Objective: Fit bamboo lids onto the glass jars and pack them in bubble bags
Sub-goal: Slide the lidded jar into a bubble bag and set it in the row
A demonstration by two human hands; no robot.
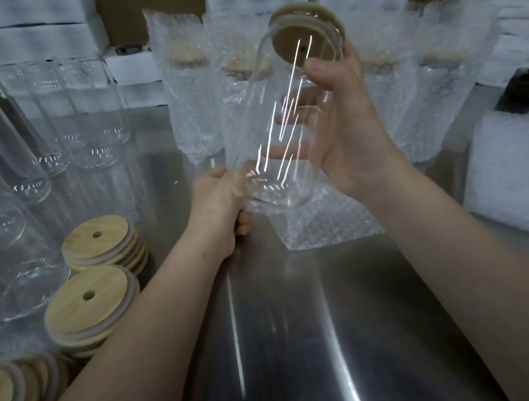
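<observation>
Your right hand [344, 125] wraps a tall, clear glass jar [269, 151] at mid-body, thumb pressed near the neck and fingers showing through the glass behind it. The jar is tilted over the brushed steel table [294, 334]. A round bamboo lid [302, 34] with a small centre hole and a pale sealing ring is seated on its mouth, at the far, upper end. The jar's rounded base points down at the mouth of a dimpled bubble bag [315, 223] lying on the table; whether the base is already inside cannot be told. Your left hand [219, 207] is curled tight on the bag's near edge. At left, stacks of bamboo lids [99, 240] sit beside rows of empty jars [23, 152]. Behind, lidded jars already in bubble bags [188, 101] stand upright before white foam boxes [33, 42].
</observation>
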